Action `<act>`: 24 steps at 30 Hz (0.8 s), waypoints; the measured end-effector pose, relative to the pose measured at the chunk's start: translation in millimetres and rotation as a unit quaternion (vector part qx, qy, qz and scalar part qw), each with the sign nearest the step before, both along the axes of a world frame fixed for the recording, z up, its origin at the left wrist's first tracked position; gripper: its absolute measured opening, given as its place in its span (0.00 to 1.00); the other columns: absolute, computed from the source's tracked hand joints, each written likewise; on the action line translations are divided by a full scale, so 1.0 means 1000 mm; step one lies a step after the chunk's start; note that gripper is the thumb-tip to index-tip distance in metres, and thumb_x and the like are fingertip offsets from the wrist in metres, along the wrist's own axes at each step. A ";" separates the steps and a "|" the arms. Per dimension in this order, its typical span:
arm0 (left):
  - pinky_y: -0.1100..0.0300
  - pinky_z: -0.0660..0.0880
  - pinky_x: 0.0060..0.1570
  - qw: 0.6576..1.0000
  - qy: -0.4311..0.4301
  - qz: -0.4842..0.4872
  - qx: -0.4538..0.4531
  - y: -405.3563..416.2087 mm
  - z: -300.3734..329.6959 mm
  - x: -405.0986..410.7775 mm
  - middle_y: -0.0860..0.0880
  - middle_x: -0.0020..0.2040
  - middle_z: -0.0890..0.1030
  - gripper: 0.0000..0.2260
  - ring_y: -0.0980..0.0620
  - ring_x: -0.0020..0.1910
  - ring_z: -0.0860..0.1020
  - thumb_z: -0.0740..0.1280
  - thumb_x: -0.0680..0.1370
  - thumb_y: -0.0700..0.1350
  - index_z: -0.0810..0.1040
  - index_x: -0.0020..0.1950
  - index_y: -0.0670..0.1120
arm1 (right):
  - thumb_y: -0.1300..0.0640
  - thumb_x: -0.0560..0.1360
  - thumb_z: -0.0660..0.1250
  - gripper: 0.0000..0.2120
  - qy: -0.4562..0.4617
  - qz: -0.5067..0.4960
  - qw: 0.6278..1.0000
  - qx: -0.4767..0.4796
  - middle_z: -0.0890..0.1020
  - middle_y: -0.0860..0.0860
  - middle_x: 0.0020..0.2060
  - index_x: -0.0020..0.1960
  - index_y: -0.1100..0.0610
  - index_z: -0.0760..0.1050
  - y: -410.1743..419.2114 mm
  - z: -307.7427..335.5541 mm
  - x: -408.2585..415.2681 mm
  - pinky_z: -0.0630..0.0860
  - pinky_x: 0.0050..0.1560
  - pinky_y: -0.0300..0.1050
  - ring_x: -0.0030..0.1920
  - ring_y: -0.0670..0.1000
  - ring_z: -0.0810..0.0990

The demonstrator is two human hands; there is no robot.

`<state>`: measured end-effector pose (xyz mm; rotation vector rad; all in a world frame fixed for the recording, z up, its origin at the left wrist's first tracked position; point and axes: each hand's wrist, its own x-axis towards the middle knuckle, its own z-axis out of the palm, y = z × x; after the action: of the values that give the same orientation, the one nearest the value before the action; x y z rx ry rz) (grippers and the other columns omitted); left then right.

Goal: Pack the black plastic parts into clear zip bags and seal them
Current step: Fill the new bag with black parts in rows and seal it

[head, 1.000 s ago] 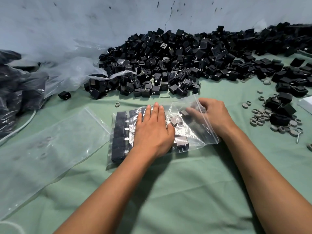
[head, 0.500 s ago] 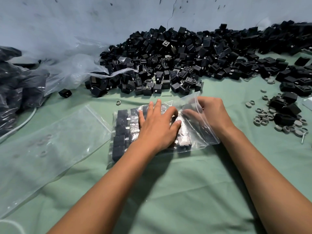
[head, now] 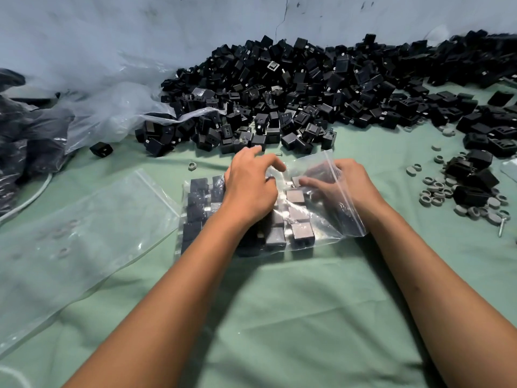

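Observation:
A clear zip bag (head: 327, 219) lies flat on the green cloth, filled with rows of black plastic parts (head: 300, 229). My left hand (head: 249, 186) rests its palm on top of the bag, with the fingers spread and lifted toward the far edge. My right hand (head: 349, 183) reaches into the bag's open mouth on the right. Its fingers lie straight under the plastic and touch the parts inside. A big heap of loose black parts (head: 293, 88) lies just beyond the bag, against the wall.
An empty clear zip bag (head: 84, 228) lies flat to the left. Dark filled bags (head: 25, 135) and crumpled clear plastic (head: 112, 113) sit at far left. Grey rings (head: 436, 191), more black parts and a screw (head: 502, 229) lie to the right. One loose part (head: 101, 149) sits alone.
My left hand slid toward the bag's far edge and its flat fingers lifted and spread. My right hand pushed deeper into the bag's mouth.

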<state>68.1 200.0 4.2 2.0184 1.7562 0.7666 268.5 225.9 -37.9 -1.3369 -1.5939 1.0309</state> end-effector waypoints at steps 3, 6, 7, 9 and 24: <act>0.47 0.69 0.70 0.998 -0.058 0.027 0.005 0.016 -0.001 -0.003 0.50 0.67 0.77 0.09 0.46 0.68 0.73 0.66 0.81 0.41 0.82 0.56 0.52 | 0.52 0.75 0.76 0.02 0.008 0.015 1.000 -0.006 0.88 0.51 0.41 0.47 0.45 0.86 0.002 0.000 0.006 0.86 0.43 0.50 0.41 0.53 0.88; 0.49 0.75 0.64 0.996 -0.079 0.034 -0.011 0.033 0.001 -0.002 0.54 0.59 0.82 0.08 0.51 0.60 0.79 0.66 0.82 0.41 0.82 0.54 0.53 | 0.51 0.74 0.78 0.05 0.016 0.006 1.000 -0.022 0.88 0.54 0.42 0.48 0.50 0.86 0.002 -0.002 0.005 0.85 0.46 0.57 0.42 0.56 0.88; 0.49 0.77 0.62 0.997 -0.076 0.028 -0.016 0.039 0.001 -0.002 0.55 0.55 0.82 0.08 0.51 0.57 0.79 0.66 0.82 0.41 0.83 0.53 0.52 | 0.50 0.73 0.78 0.07 0.012 0.001 1.000 -0.020 0.88 0.53 0.41 0.48 0.51 0.86 0.003 -0.003 0.003 0.85 0.45 0.55 0.41 0.55 0.88; 0.49 0.80 0.56 0.997 -0.073 -0.002 -0.031 0.047 0.002 0.000 0.54 0.49 0.83 0.07 0.52 0.51 0.81 0.66 0.82 0.41 0.84 0.52 0.51 | 0.46 0.71 0.79 0.10 -0.022 0.003 1.000 0.002 0.88 0.49 0.40 0.47 0.51 0.86 0.002 -0.003 0.000 0.84 0.39 0.45 0.38 0.50 0.87; 0.64 0.74 0.37 0.993 -0.047 -0.082 -0.075 0.082 0.001 -0.003 0.51 0.46 0.84 0.06 0.56 0.43 0.82 0.71 0.80 0.43 0.83 0.55 0.52 | 0.45 0.75 0.74 0.05 -0.066 -0.028 0.997 0.021 0.86 0.46 0.35 0.44 0.45 0.86 -0.007 0.010 -0.011 0.81 0.37 0.45 0.33 0.45 0.84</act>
<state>64.7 282.3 5.5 1.9629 1.5271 0.6464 257.9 218.6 -28.1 -1.4379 -1.6549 0.8863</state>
